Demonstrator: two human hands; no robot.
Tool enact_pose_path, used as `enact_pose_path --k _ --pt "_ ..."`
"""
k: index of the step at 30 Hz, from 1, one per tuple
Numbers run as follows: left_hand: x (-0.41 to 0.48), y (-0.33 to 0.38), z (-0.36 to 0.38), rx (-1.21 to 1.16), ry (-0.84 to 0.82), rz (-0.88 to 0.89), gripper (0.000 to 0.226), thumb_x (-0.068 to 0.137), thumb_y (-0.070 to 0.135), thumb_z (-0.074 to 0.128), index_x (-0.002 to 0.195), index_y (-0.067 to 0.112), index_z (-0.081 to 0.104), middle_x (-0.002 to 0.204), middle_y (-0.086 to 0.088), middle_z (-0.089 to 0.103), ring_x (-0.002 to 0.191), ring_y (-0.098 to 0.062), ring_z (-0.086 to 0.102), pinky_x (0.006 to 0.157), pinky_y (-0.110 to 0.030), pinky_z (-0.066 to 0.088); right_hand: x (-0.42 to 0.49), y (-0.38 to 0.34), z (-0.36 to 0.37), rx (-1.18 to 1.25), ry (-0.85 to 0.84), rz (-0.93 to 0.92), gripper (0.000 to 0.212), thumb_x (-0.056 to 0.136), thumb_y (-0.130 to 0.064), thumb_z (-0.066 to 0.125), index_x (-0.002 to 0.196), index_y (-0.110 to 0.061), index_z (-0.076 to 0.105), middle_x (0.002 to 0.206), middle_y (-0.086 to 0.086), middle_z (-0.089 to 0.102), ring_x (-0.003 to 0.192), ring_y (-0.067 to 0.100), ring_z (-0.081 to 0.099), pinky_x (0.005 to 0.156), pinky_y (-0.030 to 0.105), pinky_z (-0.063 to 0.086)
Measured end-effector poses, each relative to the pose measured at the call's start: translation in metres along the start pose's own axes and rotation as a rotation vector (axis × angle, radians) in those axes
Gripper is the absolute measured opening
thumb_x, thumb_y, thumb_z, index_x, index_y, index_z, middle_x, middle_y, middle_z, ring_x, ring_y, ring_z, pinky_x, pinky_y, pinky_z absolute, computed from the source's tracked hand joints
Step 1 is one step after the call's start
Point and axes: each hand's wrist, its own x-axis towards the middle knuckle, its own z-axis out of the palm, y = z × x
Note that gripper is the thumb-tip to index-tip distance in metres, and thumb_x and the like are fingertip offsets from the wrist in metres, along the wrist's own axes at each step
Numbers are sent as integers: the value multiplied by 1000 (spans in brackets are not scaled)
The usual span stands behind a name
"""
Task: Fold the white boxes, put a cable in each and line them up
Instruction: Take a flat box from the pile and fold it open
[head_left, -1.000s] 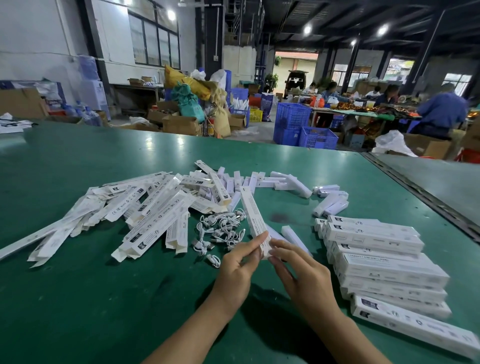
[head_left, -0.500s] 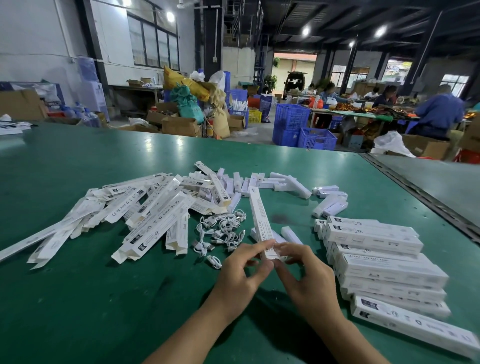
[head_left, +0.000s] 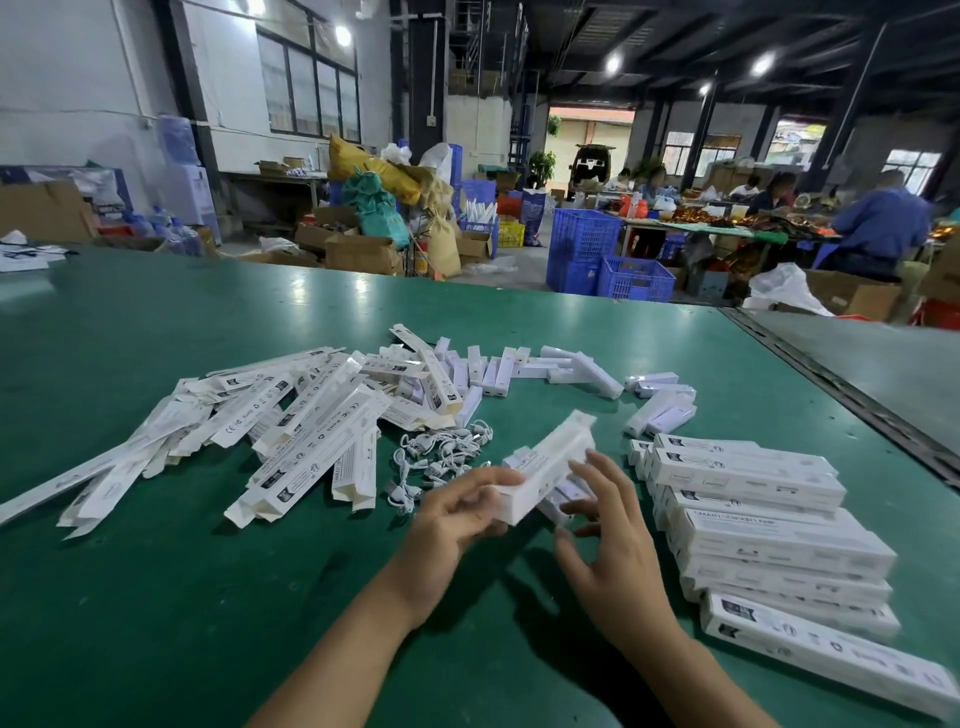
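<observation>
Since half a second ago the box (head_left: 550, 462) has swung round: it was a flat strip pointing straight away from the camera, and now it's popped open into a proper tube shape, tilted with its far end up and to the right. It sits above the green table (head_left: 156, 597), between the cable heap and the finished row.

Hands: the left hand (head_left: 457, 514) has its fingers and thumb curled round the near end of that one box. The right hand (head_left: 608, 525) has given up its pinch and its fingers are spread wide just beside the box's lower side. Bit blurry, so I can't tell if the fingertips really touch it.

Counts, best I can do:
- 1 box in hand
- finished boxes (head_left: 753, 514) on the right: I get seven, lying overlapped in a row that runs toward the camera
- flat boxes (head_left: 311, 431) on the left: a loose fan, well over a dozen, too overlapped for an exact number
- cables (head_left: 441, 457): one tangled white heap in the middle, can't count them
- small white pieces (head_left: 660, 405): four in a cluster behind the finished row, plus a dozen or so more scattered along the back
</observation>
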Motion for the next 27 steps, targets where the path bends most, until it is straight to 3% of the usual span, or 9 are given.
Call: enact_pose_path --k 3,7,11,14,16,19,22,25,27 --pt "1 9 -21 -201 -103 -110 20 83 23 63 94 15 77 116 -12 70 93 -27 65 88 -40 53 1 4 2 -68 -4 72 65 85 -12 70 140 -30 40 156 -16 19 110 12 60 87 33 54" --pt "0 10 -37 -352 -179 -161 33 71 30 87 94 9 76 111 -18 68 92 -31 62 85 -41 57 2 4 1 -136 36 46 50 86 -16 70 131 -27 51 145 -13 39 108 -4 50 86 20 45" --pt "2 5 -39 -389 -197 -138 67 65 50 90 114 9 71 81 -10 63 85 -26 61 86 -42 55 3 3 0 -101 58 81 35 86 -20 71 120 -27 63 125 -16 58 68 7 58 70 29 53" --pt "4 1 -35 -347 -205 -76 80 53 50 94 117 9 67 78 -5 60 81 -20 61 82 -38 55 2 3 2 -46 39 58 26 86 -24 73 111 -26 68 107 -19 64 54 9 53 62 25 48" --pt "2 -5 -26 -161 -107 -77 68 46 40 98 100 9 69 79 -5 60 78 -19 61 76 -31 54 2 1 3 -34 22 37 25 85 -25 74 109 -27 69 97 -23 64 53 6 52 60 23 48" --pt "-1 -17 -9 144 62 -50 50 68 36 90 104 10 66 98 -6 71 91 -17 70 78 -23 54 3 -1 2 9 -54 26 20 84 -32 74 104 -32 70 85 -28 66 60 1 58 63 27 53" --pt "2 -21 7 105 205 12 31 68 28 80 94 13 74 94 -5 77 87 -16 74 71 -17 54 2 -4 2 31 -133 16 28 83 -45 67 108 -32 69 94 -30 67 73 -6 62 67 22 53" --pt "6 -21 5 56 340 24 26 69 28 78 88 10 75 85 -6 77 77 -15 73 65 -17 54 3 -1 1 -47 -66 42 24 84 -41 58 105 -32 65 79 -34 58 59 -10 51 58 11 34" --pt "9 -22 0 7 422 31 16 78 24 77 87 11 75 84 -9 77 74 -18 73 62 -21 56 6 3 2 -164 -53 98 12 87 -32 60 99 -34 63 82 -30 55 60 -6 49 58 19 34"
